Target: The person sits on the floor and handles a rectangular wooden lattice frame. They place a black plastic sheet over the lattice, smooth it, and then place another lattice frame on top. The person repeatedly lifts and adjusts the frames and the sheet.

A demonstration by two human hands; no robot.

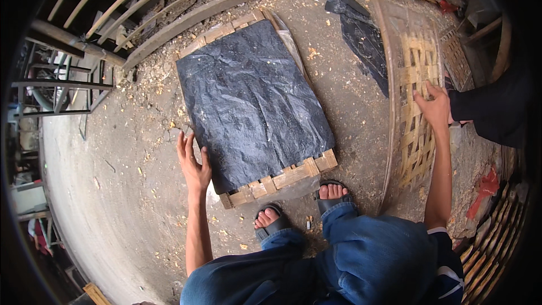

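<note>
At the far left stands a metal rack [62, 87], and bamboo poles [169, 0] run across the top, above a concrete floor [113, 203] strewn with chips. The left hand [193, 165] is spread open, fingers loose, gripping nothing; it sits at the near left corner of the mat [254, 107], touching or just beside its edge, which I cannot tell apart. The mat lies flat on the floor in the middle, a woven bamboo panel covered by a black plastic sheet [248, 96], its strip ends showing along the near edge just beyond the two sandalled feet [299, 203]. It looks light but broad and springy, likely to flex if lifted by one corner; the sheet looks slick and loose, so a hold on the bare strip edges seems safer. To the right, the right hand [433, 107] is open too, fingers pressed on a second woven panel [415, 96] that lies on the floor well apart from the mat. Beside it is another person's dark sleeve [497, 107].
</note>
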